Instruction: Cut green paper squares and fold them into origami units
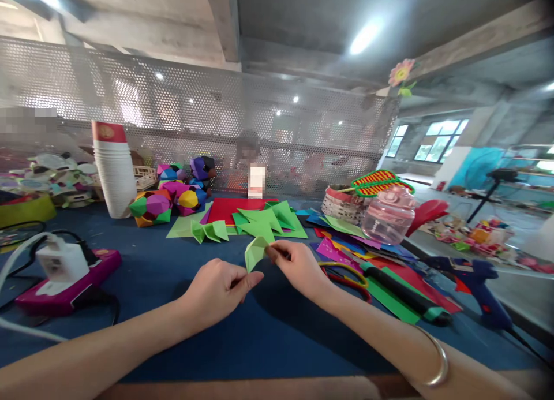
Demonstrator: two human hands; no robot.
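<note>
A small piece of folded light green paper (255,253) is held up over the dark blue tabletop, between my two hands. My right hand (299,267) pinches its right edge between thumb and fingertips. Curled at its lower left is my left hand (216,289), thumb pressed toward the fingers near the paper's bottom tip; the fingers' inner side is hidden. Just behind lie several loose green paper pieces (264,220), and to their left a row of folded green pieces (209,231) stands on a pale green sheet.
To the left are a purple power strip (97,268), a stack of paper cups (113,180) and colourful paper balls (151,208). On the right stand a pink-lidded bottle (389,218), scissors (366,279), a black-handled tool (402,290) and a blue glue gun (485,290). A perforated screen (294,123) rises behind.
</note>
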